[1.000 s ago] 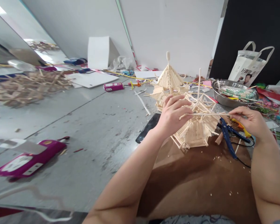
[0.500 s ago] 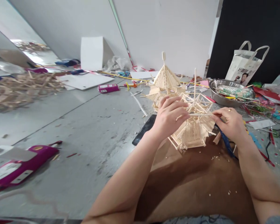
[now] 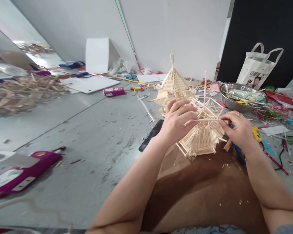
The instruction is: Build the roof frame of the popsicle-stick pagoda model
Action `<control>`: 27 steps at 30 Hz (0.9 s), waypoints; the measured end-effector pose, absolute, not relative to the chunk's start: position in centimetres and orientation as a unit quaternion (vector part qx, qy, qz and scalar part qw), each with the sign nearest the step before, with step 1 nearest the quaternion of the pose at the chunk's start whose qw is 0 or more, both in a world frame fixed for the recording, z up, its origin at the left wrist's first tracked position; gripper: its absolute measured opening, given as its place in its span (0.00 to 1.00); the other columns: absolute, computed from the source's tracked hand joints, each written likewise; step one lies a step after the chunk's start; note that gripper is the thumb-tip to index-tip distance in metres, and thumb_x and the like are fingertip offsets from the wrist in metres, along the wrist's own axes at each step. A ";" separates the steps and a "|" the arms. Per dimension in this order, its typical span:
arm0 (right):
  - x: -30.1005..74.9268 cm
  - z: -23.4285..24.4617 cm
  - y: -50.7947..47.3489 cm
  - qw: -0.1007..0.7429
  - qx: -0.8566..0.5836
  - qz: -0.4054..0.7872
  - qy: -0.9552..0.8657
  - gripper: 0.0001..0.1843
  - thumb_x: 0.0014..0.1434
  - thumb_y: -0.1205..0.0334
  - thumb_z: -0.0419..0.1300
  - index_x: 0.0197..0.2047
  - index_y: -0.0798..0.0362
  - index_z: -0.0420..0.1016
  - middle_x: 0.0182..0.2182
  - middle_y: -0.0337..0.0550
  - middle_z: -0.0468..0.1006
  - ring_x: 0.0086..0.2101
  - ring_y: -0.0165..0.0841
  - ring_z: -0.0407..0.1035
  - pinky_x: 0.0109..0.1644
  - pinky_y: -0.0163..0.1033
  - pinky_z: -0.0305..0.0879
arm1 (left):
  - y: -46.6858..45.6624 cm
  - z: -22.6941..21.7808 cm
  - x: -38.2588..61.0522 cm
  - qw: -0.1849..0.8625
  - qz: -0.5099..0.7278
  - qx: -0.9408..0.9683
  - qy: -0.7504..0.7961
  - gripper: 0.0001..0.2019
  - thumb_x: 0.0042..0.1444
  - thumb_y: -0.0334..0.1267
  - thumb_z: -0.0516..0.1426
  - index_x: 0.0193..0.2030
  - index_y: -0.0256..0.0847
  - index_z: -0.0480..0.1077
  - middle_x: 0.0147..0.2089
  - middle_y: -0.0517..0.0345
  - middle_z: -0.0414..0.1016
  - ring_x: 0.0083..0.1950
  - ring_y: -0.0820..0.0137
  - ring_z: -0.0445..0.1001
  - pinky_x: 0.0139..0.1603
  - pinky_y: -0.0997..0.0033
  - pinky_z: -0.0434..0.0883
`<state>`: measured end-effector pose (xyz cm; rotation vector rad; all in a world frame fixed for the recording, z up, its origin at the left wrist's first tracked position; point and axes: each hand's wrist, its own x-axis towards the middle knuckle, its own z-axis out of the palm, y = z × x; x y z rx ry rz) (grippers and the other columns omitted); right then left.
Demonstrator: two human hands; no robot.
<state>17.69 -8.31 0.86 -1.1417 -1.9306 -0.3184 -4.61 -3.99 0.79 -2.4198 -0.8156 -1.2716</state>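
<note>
A thin pale wooden stick (image 3: 208, 120) lies level between my hands. My left hand (image 3: 177, 122) pinches its left end between thumb and fingers. My right hand (image 3: 239, 130), wearing a ring, is closed on the stick farther right, and the other end pokes out past the knuckles. Just behind and below the stick stands a stick-built model (image 3: 202, 141) with slatted sloping roof panels, an open frame on top and one upright stick (image 3: 205, 86). A second model with a pointed slatted roof (image 3: 174, 81) rises behind my left hand, which partly hides it.
A black phone (image 3: 150, 136) lies left of the model, on the edge of brown paper (image 3: 197, 195). Under my right hand are a blue-handled tool (image 3: 239, 156) and something yellow (image 3: 256, 134). A metal bowl (image 3: 224, 100) holds wrapped sticks. Magenta power strips (image 3: 39, 162) sit left.
My right hand has slid slightly left along the stick, so its right end now shows beyond the hand. More of the yellow thing is visible. My left hand stays about where it was.
</note>
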 end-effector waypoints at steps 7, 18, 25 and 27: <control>17.8 0.9 -8.2 0.423 -0.453 -0.138 -0.773 0.07 0.56 0.59 0.55 0.30 0.51 0.71 0.26 0.39 0.75 0.28 0.29 0.68 0.34 0.36 0.63 | -4.0 1.0 -4.7 0.130 -0.416 -0.852 -0.290 0.10 0.52 0.40 0.59 0.41 0.43 0.66 0.45 0.57 0.74 0.55 0.63 0.65 0.57 0.59 0.57; 17.8 0.8 -8.2 0.427 -0.448 -0.139 -0.773 0.07 0.56 0.59 0.55 0.29 0.51 0.71 0.26 0.39 0.75 0.29 0.30 0.68 0.34 0.37 0.63 | -3.8 0.9 -4.8 0.132 -0.418 -0.853 -0.283 0.10 0.52 0.40 0.59 0.41 0.43 0.66 0.47 0.56 0.73 0.56 0.62 0.64 0.57 0.57 0.58; 17.7 0.8 -8.2 0.431 -0.447 -0.136 -0.772 0.07 0.56 0.59 0.54 0.30 0.50 0.71 0.27 0.39 0.75 0.30 0.31 0.68 0.35 0.38 0.63 | -3.9 1.1 -4.6 0.145 -0.420 -0.854 -0.270 0.05 0.54 0.41 0.56 0.34 0.44 0.67 0.45 0.58 0.74 0.56 0.63 0.64 0.56 0.59 0.58; 17.7 0.7 -8.2 0.429 -0.451 -0.133 -0.772 0.08 0.56 0.58 0.54 0.30 0.50 0.71 0.27 0.40 0.75 0.30 0.31 0.68 0.36 0.38 0.64 | -4.0 1.1 -4.6 0.142 -0.417 -0.854 -0.276 0.04 0.54 0.41 0.57 0.33 0.44 0.68 0.45 0.58 0.74 0.56 0.63 0.64 0.56 0.59 0.58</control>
